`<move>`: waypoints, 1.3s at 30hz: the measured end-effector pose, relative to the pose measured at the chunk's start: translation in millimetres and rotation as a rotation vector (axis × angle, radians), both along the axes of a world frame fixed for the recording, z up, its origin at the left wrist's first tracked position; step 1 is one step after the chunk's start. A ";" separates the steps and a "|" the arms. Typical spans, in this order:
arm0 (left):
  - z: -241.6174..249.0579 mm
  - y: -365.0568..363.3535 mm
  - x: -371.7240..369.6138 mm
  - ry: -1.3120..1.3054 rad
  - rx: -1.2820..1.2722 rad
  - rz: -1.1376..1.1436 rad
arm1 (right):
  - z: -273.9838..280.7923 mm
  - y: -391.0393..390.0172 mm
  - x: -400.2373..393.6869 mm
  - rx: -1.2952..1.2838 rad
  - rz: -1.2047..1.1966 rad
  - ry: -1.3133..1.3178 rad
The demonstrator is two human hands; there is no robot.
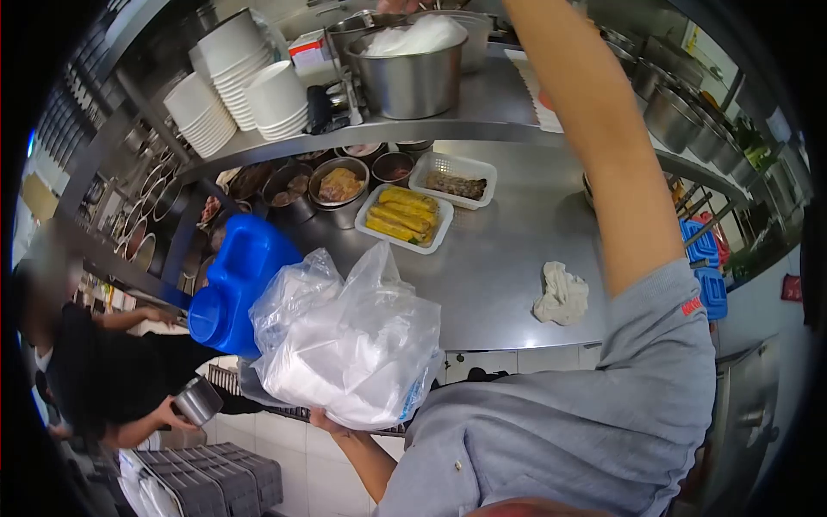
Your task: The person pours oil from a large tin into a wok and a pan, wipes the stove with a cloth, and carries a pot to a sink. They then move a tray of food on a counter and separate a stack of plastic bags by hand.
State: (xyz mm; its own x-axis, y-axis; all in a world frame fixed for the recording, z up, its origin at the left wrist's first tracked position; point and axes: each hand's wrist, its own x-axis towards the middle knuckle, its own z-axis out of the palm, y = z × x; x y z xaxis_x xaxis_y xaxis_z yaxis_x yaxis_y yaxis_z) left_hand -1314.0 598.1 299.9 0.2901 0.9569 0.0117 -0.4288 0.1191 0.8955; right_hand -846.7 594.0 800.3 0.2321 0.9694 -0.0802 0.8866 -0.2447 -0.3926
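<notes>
My left hand (pixel 327 421) holds a bulky clear plastic bag (pixel 349 345) with white contents from below; most of its fingers are hidden behind the bag. Blue print shows near the bag's lower right edge. Close against its left side is a blue plastic jug (pixel 245 263) with a blue cap. My right forearm reaches up past the upper shelf and leaves the picture at the top, so that hand is out of sight. A steel pot (pixel 412 84) with a white, plastic-like heap in it stands on the shelf.
On the steel counter (pixel 517 258) are a tray of yellow food (pixel 403 217), a basket with dark food (pixel 455 183), several metal bowls and a crumpled cloth (pixel 562 295). White tub stacks (pixel 277 99) line the shelf. At left, a co-worker (pixel 112 370) holds a metal container (pixel 198 401).
</notes>
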 end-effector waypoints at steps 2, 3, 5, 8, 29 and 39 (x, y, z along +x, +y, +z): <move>46.1 -11.4 17.4 -0.539 -0.239 -0.237 | 10.6 -31.1 -8.1 0.003 0.096 -0.053; 49.7 -8.9 21.4 -0.539 -0.240 -0.253 | 15.3 -52.0 -27.8 0.036 0.051 -0.201; 45.6 -6.6 25.9 -0.470 -0.199 -0.238 | 12.6 -68.9 -21.8 0.066 -0.003 -0.343; 41.6 -3.9 31.7 -0.438 -0.191 -0.251 | -12.1 -67.8 16.0 0.148 0.209 -0.286; -4.5 -16.8 157.5 0.120 -0.202 -0.458 | -33.2 -0.4 4.6 0.062 0.256 -0.553; 115.1 8.8 148.9 0.811 0.948 -0.152 | -39.5 -78.1 24.5 0.775 0.268 0.316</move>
